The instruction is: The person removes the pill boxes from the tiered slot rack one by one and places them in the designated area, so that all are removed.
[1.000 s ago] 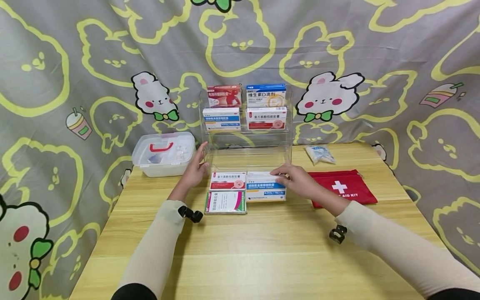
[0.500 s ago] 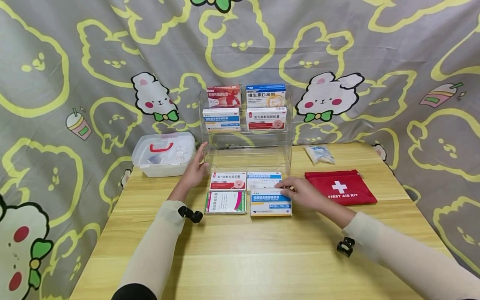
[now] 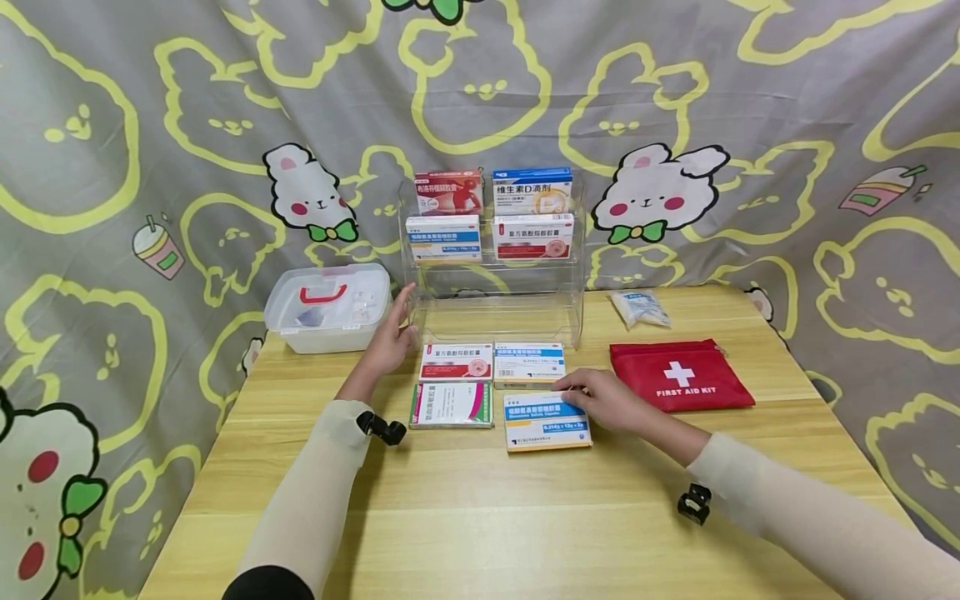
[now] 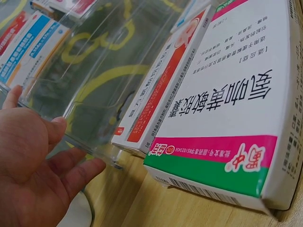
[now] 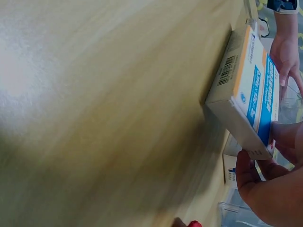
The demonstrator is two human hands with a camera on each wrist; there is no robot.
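My right hand (image 3: 606, 400) pinches the upper right corner of a blue, white and orange medicine box (image 3: 546, 423) in the head view. The right wrist view has thumb and fingers on that medicine box (image 5: 255, 94), which leans low over the table. Behind it lies a similar blue and white box (image 3: 528, 363). To its left are a red and white medicine box (image 3: 455, 363) and a white, pink and green one (image 3: 450, 405). My left hand (image 3: 386, 340), fingers extended, touches the left side of a clear tiered display rack (image 3: 495, 321).
On the rack's upper tiers stand several medicine boxes, among them a red one (image 3: 448, 193). A lidded plastic case (image 3: 327, 310) with a red handle is at the left. A red first aid pouch (image 3: 681, 375) and a small plastic packet (image 3: 640, 309) lie at the right.
My right hand has drawn the blue and white box off the similar box and toward the front, tilting it lower. The left hand has stayed at the rack.
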